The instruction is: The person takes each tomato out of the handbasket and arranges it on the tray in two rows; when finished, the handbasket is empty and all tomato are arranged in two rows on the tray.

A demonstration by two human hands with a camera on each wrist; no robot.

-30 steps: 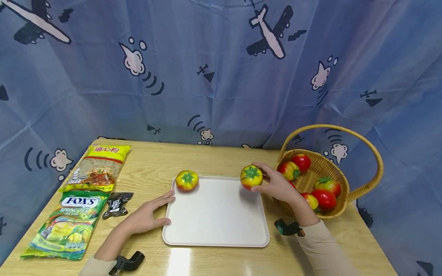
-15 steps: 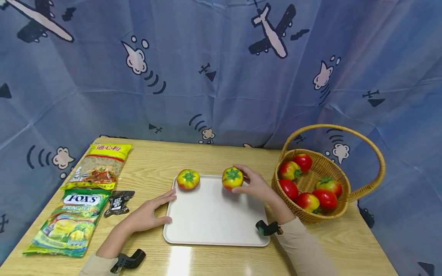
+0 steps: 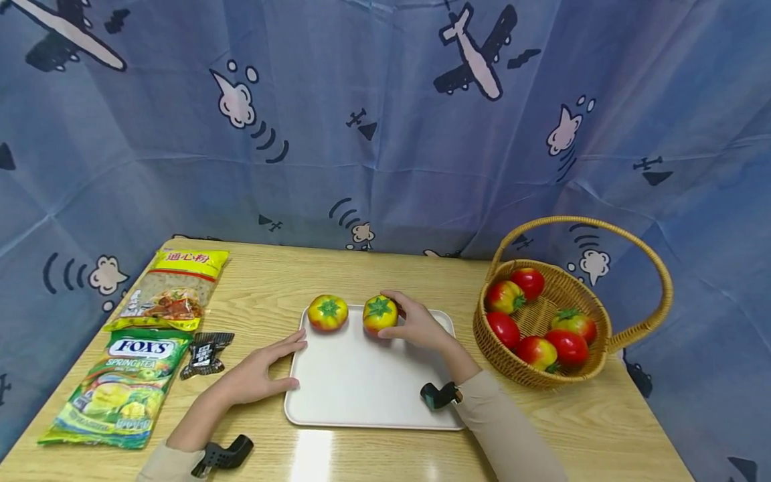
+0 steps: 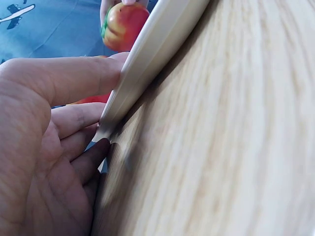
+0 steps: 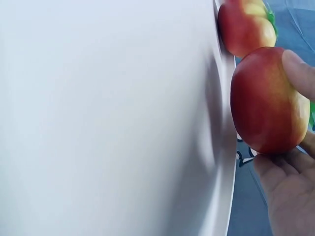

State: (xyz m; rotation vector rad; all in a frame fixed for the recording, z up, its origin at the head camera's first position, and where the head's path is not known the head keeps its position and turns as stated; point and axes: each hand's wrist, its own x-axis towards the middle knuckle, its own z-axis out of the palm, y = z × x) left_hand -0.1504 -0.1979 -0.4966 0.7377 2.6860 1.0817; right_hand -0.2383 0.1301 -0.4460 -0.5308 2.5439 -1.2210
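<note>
Head view shows the right hand (image 3: 418,327) pinching a yellow-red fruit (image 3: 378,320) over the tray (image 3: 361,388) at its twelve-o'clock side, the fruit at that hand's ten o'clock. Beyond it, at nine o'clock, sits a second fruit (image 3: 328,314). The left hand (image 3: 260,376), farther off, touches the tray's nine-o'clock rim, fingers parted. The held fruit is squat, without a clear long axis; its leafy crown (image 3: 380,306) faces up.

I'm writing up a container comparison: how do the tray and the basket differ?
The tray is pale, flat and rectangular; the basket is brown, woven and rounded. The basket has a tall arched handle, while no handle shows on the tray. The left hand touches the tray's edge; no hand touches the basket. Both stand on the wooden table.
</note>
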